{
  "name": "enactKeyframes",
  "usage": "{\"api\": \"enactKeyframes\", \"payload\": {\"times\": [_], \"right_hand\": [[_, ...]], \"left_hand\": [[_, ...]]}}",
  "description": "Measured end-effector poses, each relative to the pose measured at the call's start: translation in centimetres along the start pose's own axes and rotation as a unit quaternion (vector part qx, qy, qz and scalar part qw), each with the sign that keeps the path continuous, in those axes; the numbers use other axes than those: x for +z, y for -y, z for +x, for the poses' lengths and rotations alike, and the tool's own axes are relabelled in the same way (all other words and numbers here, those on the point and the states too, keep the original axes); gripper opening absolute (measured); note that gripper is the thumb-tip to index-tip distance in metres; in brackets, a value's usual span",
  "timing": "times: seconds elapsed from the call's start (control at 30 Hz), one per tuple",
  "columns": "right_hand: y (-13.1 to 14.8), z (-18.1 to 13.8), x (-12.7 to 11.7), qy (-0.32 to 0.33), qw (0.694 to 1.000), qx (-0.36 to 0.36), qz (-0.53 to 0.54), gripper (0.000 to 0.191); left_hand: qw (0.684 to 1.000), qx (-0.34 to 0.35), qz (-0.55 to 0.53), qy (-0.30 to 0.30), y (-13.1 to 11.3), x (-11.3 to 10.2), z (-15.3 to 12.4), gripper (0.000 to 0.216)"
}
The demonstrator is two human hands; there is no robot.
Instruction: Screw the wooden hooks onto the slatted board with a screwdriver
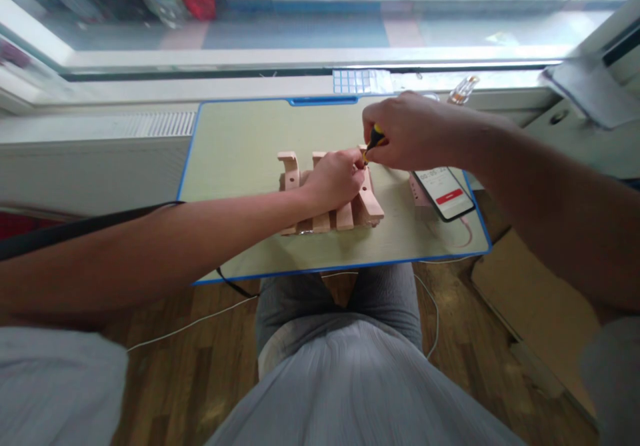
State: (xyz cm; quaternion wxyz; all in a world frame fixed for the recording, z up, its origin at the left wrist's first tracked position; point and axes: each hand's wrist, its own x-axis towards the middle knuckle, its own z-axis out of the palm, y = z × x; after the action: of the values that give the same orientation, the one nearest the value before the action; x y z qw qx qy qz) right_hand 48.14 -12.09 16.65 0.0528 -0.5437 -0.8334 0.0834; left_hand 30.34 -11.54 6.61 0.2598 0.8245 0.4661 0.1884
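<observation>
A small slatted wooden piece point(345, 217) with curved pale slats and round holes lies in the middle of the table. My right hand point(407, 129) is closed round a black and yellow screwdriver point(376, 137), which tilts down toward a slat at the piece's right side. Across the slats rests my left hand point(336, 178), its fingertips pinched together beside the screwdriver's lower end. Whatever those fingertips hold is too small and hidden to make out. Part of the wooden piece is covered by my left hand and wrist.
The folding table point(240, 146) has a blue edge. A phone point(445, 193) with a timer leans on a pink stand point(419, 191) at the right. Behind are a gridded packet point(353, 81) and a clear glass-like object point(464, 90) on the sill. A white cable point(195, 325) trails below.
</observation>
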Motion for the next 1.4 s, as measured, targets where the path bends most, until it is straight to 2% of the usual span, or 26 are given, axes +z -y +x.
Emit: {"api": "enactKeyframes", "payload": {"times": [0.27, 0.57, 0.67, 0.77, 0.9, 0.97, 1.03, 1.1, 1.13, 1.17, 1.2, 1.33, 1.4], "right_hand": [[0.1, 0.0, 0.6, -0.011, 0.997, 0.015, 0.08, 0.014], [-0.1, -0.2, 0.5, -0.008, 1.0, 0.013, 0.008, 0.016], [-0.5, 0.1, 0.3, -0.002, 0.999, 0.035, -0.02, 0.016], [-0.9, 0.2, 0.2, -0.019, 0.998, 0.046, -0.035, 0.017], [-0.9, -0.1, -0.1, -0.008, 0.999, 0.051, -0.012, 0.015], [-0.7, -0.1, -0.3, 0.009, 0.998, 0.057, 0.004, 0.015], [-0.3, -0.2, -0.6, 0.017, 0.998, 0.056, 0.012, 0.013], [0.2, -0.2, -0.6, 0.01, 0.998, 0.054, 0.015, 0.012], [0.5, -0.2, -0.6, 0.001, 0.998, 0.057, 0.018, 0.014], [0.7, -0.2, -0.5, -0.017, 0.997, 0.067, 0.019, 0.016], [0.9, -0.2, -0.4, -0.033, 0.997, 0.072, 0.019, 0.017], [1.3, -0.2, 0.1, -0.043, 0.997, 0.066, 0.002, 0.019], [1.4, -0.3, 0.3, -0.038, 0.996, 0.075, -0.003, 0.02]], "left_hand": [[1.0, -0.01, -0.004, 0.009, 0.0, 0.0, 0.0, 0.019], [1.0, -0.002, 0.022, -0.001, 0.4, 0.1, 0.0, 0.02], [0.999, 0.011, 0.026, 0.022, 0.5, -0.1, 0.3, 0.02], [0.996, 0.017, 0.038, 0.074, 0.4, -1.3, 0.1, 0.023], [0.993, 0.006, 0.032, 0.115, 0.3, -4.5, -1.1, 0.035], [0.995, 0.015, -0.005, 0.099, 0.4, -6.5, -1.6, 0.028], [0.997, 0.025, -0.054, 0.039, 0.6, -8.2, -1.5, 0.026], [0.993, 0.033, -0.099, -0.046, 0.9, -9.4, -0.6, 0.03], [0.99, 0.048, -0.116, -0.07, 1.0, -9.8, 0.1, 0.033], [0.987, 0.072, -0.127, -0.067, 1.2, -10.1, 1.0, 0.035], [0.985, 0.096, -0.132, -0.046, 1.4, -10.3, 1.8, 0.036], [0.976, 0.141, -0.116, 0.116, 1.9, -10.2, 4.8, 0.044], [0.973, 0.14, -0.101, 0.153, 2.0, -9.8, 5.5, 0.046]]}}
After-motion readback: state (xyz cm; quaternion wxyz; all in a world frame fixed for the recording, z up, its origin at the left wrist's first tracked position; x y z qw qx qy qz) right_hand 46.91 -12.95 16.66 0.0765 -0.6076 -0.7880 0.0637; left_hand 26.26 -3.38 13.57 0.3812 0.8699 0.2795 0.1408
